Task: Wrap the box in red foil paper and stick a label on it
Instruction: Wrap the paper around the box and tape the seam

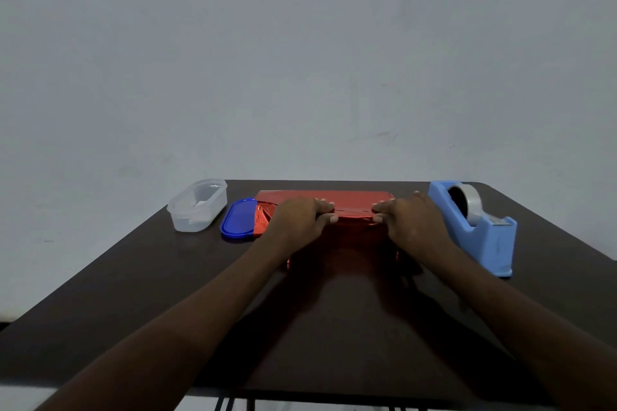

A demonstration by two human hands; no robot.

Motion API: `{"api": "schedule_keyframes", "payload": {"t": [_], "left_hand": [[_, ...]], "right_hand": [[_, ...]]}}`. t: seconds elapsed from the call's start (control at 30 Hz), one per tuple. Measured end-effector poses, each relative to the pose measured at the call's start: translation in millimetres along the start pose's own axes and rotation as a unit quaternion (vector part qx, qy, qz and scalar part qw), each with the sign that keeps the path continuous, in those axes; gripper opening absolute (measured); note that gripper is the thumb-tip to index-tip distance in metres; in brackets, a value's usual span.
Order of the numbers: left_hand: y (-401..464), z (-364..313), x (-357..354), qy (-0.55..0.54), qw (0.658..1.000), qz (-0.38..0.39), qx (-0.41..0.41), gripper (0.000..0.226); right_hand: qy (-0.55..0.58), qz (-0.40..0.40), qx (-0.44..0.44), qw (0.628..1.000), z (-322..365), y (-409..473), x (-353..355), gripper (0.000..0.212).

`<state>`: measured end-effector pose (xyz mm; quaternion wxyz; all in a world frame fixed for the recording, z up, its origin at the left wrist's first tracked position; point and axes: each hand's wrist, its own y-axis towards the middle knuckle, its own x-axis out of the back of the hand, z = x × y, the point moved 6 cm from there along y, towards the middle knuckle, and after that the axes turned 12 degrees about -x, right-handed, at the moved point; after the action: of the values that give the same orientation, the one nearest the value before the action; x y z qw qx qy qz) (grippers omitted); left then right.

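Two bare forearms are seen reaching away from the camera across a dark brown table [140,294], which stands against a plain grey wall [300,60]. Red foil paper [354,203] is laid over the box at the middle of the table's far half; the box itself is hidden under the foil. A raised fold of foil along the top is pinched by both hands. The left hand [295,220] is curled, with its fingertips closed on the fold from the left. The right hand [412,222] is curled likewise, and the same fold is gripped from the right. A short stretch of foil is left bare between the two hands. Crumpled foil is seen spilling out at the left end, where a blue oval lid [238,218] is overlapped by it. Just left of the lid, a clear plastic container [197,205] is placed, with something white inside. To the right of the foil, beside the right hand, a light blue tape dispenser [474,227] stands, loaded with a roll of tape [469,202].
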<state>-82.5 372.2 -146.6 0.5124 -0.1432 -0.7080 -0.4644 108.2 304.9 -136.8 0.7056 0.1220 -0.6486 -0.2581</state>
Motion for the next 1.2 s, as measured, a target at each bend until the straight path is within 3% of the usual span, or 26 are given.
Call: {"api": "schedule_keyframes", "payload": {"t": [0.3, 0.5, 0.63, 0.8, 0.97, 1.07, 1.2], "left_hand": [[-1, 1, 3, -0.025, 0.999, -0.025, 0.006, 0.037], [3, 2, 0, -0.011, 0.999, -0.03, 0.009, 0.032], [4, 3, 0, 0.003, 1.0, -0.025, 0.012, 0.033], [5, -1, -3, 0.028, 0.999, -0.013, 0.015, 0.036], [7, -11, -1, 0.065, 0.998, -0.011, 0.015, 0.035], [5, -14, 1, 0.069, 0.997, -0.025, 0.018, 0.034], [0, -17, 1, 0.045, 0.998, -0.024, 0.022, 0.038]], "right_hand": [[0.02, -0.019, -0.012, 1.0, 0, -4, 7, 0.024], [0.104, -0.026, -0.019, 0.994, 5, -8, 20, 0.029], [0.047, 0.041, 0.033, 0.998, 17, -16, 13, 0.036], [-0.017, 0.0, 0.043, 0.999, 14, -23, 8, 0.034], [-0.023, 0.005, 0.01, 1.0, 15, -24, 13, 0.02], [-0.018, -0.01, -0.045, 0.999, 8, -19, 26, 0.024], [-0.072, -0.034, -0.098, 0.992, -9, -14, 60, 0.016]]}}
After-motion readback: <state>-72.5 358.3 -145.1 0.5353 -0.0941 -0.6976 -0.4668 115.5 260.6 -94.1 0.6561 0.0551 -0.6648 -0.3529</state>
